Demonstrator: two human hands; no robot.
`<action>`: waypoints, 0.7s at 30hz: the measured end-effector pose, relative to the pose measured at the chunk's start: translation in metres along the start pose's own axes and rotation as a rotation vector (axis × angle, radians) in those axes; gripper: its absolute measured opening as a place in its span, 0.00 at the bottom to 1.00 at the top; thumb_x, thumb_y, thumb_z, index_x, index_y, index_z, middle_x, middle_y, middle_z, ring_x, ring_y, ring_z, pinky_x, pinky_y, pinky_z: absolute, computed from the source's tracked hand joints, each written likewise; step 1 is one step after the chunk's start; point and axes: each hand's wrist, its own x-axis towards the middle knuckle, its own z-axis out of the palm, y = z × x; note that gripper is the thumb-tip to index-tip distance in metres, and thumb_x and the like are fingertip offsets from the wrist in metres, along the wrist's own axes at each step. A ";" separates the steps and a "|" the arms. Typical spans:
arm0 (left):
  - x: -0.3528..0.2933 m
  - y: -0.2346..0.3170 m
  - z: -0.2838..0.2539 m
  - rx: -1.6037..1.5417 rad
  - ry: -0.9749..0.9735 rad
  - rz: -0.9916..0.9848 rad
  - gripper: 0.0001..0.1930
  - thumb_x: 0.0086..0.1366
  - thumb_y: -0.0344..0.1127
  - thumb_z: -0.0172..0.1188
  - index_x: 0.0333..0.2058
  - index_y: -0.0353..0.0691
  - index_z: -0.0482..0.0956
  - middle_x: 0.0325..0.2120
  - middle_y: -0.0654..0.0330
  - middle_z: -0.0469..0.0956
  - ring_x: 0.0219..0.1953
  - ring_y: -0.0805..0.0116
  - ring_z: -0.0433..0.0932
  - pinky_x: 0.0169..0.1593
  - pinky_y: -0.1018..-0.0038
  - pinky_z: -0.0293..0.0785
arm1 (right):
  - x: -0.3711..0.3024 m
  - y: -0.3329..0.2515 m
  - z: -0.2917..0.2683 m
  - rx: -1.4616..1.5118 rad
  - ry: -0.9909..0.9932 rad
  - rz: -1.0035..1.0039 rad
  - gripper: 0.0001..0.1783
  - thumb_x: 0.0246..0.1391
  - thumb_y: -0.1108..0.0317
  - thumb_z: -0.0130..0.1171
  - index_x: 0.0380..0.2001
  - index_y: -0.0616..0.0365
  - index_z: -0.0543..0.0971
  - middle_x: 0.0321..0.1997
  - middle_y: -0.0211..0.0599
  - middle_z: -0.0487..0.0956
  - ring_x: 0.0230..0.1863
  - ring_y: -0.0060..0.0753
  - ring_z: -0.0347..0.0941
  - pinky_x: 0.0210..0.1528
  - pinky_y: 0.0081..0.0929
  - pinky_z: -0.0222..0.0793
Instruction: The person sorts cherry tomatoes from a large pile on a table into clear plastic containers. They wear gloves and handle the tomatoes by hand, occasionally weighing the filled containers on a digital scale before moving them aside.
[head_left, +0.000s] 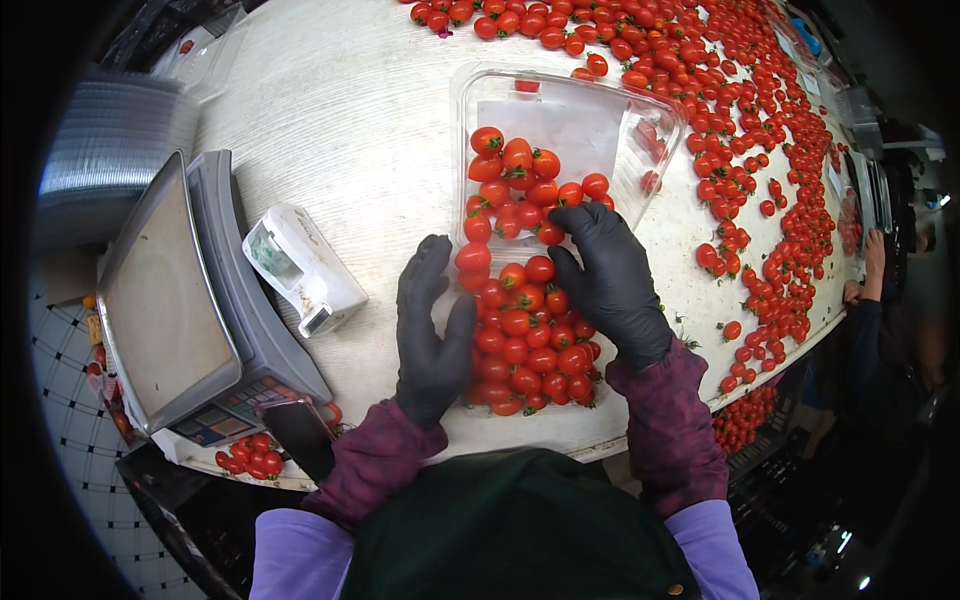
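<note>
Two black gloves worked over small red tomatoes. The left hand point(432, 335) was by the left side of a heap point(530, 350). Its fingers and thumb were spread apart, and it did not seem to hold anything. The right hand point(615, 285) bent over the other side, with its fingertips at the tomatoes up top. I could not tell if it had one in its grip or was just touching.

The heap sat between the hands and close to the person. Just past it was a clear tray point(570, 115), with tomatoes bunched at its near end and its far end bare. I could not tell if the heap had a tray of its own under it.

It looked like the step was sorting or tidying the tomatoes where the heap met the tray. I think the next move called for soft fingers, so none got squashed, and for the left hand to guard its side so none rolled off.

A big spread of loose tomatoes point(680, 60) lay on the table point(330, 110), past the tray and to the right. A scale point(165, 300) stood on the left.
</note>
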 end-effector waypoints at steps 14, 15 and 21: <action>0.004 0.012 -0.004 0.428 -0.188 0.191 0.17 0.54 0.33 0.61 0.43 0.38 0.74 0.58 0.44 0.56 0.60 0.49 0.55 0.59 0.61 0.55 | -0.019 -0.016 -0.014 -0.122 -0.005 -0.087 0.23 0.43 0.72 0.59 0.47 0.55 0.72 0.36 0.37 0.74 0.40 0.44 0.69 0.41 0.37 0.67; 0.002 0.014 -0.006 0.529 -0.228 0.244 0.18 0.53 0.34 0.62 0.43 0.39 0.74 0.58 0.44 0.54 0.61 0.48 0.53 0.59 0.60 0.54 | -0.021 -0.020 -0.014 -0.140 -0.102 -0.113 0.23 0.43 0.72 0.60 0.47 0.54 0.72 0.35 0.37 0.74 0.39 0.43 0.69 0.41 0.37 0.67; -0.009 0.009 -0.004 0.270 -0.198 0.160 0.26 0.53 0.34 0.60 0.52 0.40 0.67 0.59 0.42 0.52 0.61 0.47 0.54 0.61 0.59 0.52 | -0.028 -0.003 -0.006 0.414 0.073 0.065 0.17 0.44 0.75 0.59 0.40 0.59 0.73 0.35 0.35 0.73 0.38 0.35 0.70 0.41 0.28 0.68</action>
